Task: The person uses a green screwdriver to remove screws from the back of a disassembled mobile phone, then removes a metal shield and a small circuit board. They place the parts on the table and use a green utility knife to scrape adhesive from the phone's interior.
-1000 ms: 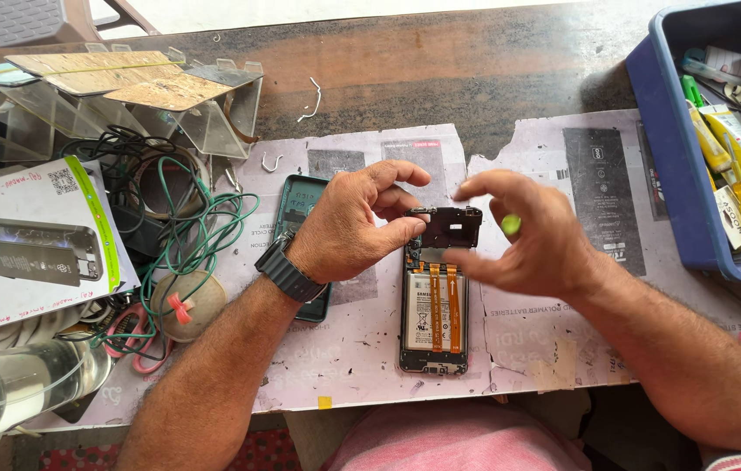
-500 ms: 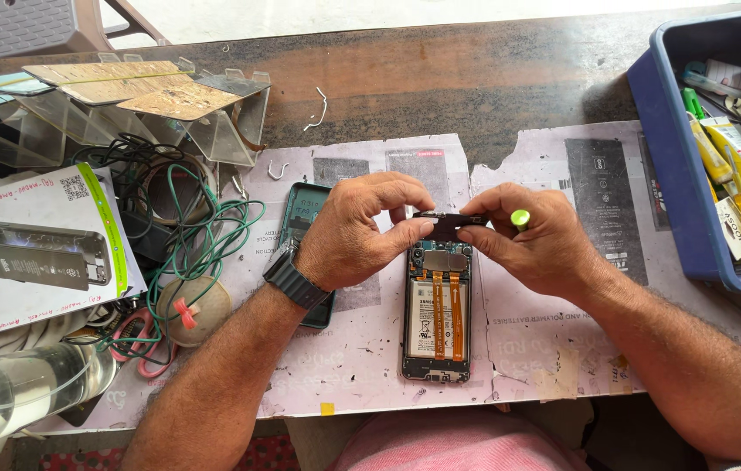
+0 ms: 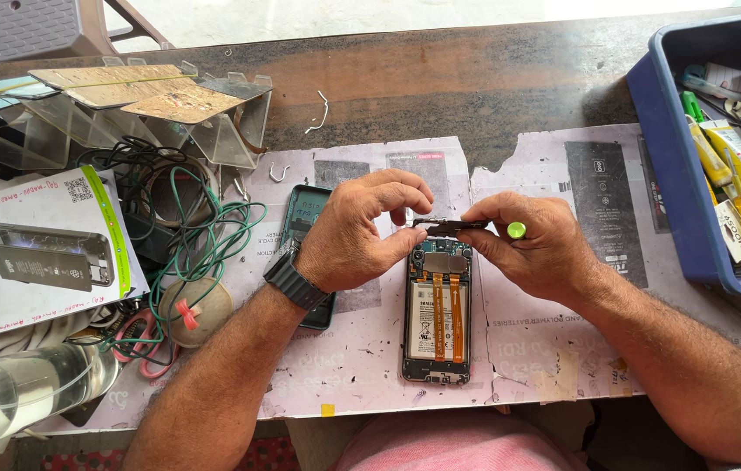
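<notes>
An opened smartphone lies face down on white printed paper sheets at the near middle of a dark wooden table. Its back is off, showing a pale battery crossed by 2 orange ribbon cables and dark metal shields near the top. Just above its top edge, both hands hold a small flat black part between them.

To the left, a white rectangular box with a green stripe and a picture of a phone rests beside tangled green and black wires. Clear plastic stands sit at the far left. A blue plastic tray at the right holds yellow tubes and tools. A teal phone back cover lies partly under the left wrist.

The left hand, with a black watch on its wrist, arches over the phone, fingers curled and pinching the part's left end. The right hand pinches the right end, with a tool's green round cap tucked in its fingers.
</notes>
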